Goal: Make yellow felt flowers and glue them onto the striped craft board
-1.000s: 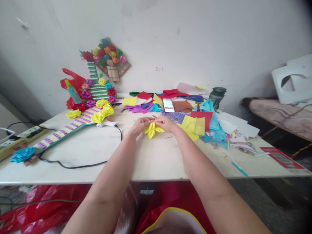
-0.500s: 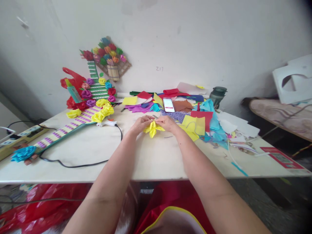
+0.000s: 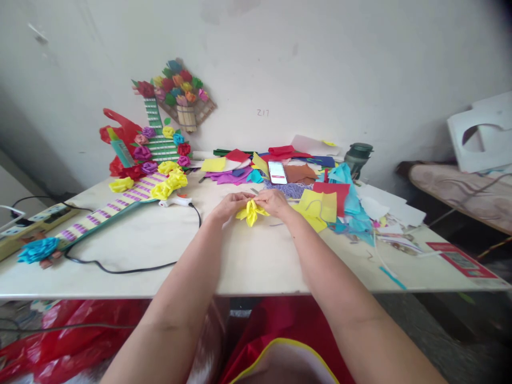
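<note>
A yellow crepe paper flower [image 3: 252, 213] with pointed petals hangs between my two hands, just above the table. My left hand [image 3: 231, 206] pinches its left upper side, and my right hand [image 3: 274, 201] pinches the right upper side. Both sets of fingertips meet close together at the flower's top, so the exact grip there is hidden. To the right of my right hand lie yellow paper sheets [image 3: 318, 205]. Behind my hands is a bundle of purple-grey shredded strands [image 3: 292, 190].
A white glue gun [image 3: 175, 201] with a black cord lies left of my hands, by a guitar-shaped piece [image 3: 116, 205] trimmed with paper flowers. A phone [image 3: 277, 172] leans on coloured paper behind. A dark bottle [image 3: 357, 159] stands back right; a power strip [image 3: 38, 224] lies far left.
The yellow flower has turned or shifted very slightly between my fingers. Both hands keep nearly the same place, and the things on the table stay put.
</note>
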The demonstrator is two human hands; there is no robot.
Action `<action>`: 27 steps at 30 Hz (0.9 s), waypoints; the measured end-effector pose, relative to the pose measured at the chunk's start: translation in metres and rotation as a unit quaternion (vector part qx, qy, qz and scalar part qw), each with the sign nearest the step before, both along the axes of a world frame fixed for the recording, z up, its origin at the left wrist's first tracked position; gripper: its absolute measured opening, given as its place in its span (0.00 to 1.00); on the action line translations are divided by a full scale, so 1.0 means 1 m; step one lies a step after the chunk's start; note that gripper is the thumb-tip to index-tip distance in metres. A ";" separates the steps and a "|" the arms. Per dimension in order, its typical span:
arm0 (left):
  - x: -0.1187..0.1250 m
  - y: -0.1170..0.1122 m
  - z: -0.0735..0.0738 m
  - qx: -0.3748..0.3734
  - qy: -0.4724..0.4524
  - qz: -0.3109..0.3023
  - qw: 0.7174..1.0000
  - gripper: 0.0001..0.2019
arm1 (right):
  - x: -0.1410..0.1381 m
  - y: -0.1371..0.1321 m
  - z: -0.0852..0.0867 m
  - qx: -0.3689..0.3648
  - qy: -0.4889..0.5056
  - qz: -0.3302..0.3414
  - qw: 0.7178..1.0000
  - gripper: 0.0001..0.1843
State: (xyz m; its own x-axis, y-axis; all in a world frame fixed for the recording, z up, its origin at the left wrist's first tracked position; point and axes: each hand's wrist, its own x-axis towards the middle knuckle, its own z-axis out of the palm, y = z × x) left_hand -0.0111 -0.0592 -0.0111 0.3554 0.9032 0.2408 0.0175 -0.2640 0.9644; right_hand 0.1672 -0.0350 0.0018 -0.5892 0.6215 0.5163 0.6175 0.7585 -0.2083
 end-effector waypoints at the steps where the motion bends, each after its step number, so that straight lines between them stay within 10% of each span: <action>1: 0.000 0.000 0.000 0.005 0.000 0.003 1.000 0.13 | 0.000 0.000 0.000 0.004 -0.005 0.000 1.000 0.11; 27: 0.001 0.006 -0.003 0.042 0.045 0.108 0.992 0.16 | -0.002 0.001 -0.008 -0.069 0.090 0.027 0.993 0.18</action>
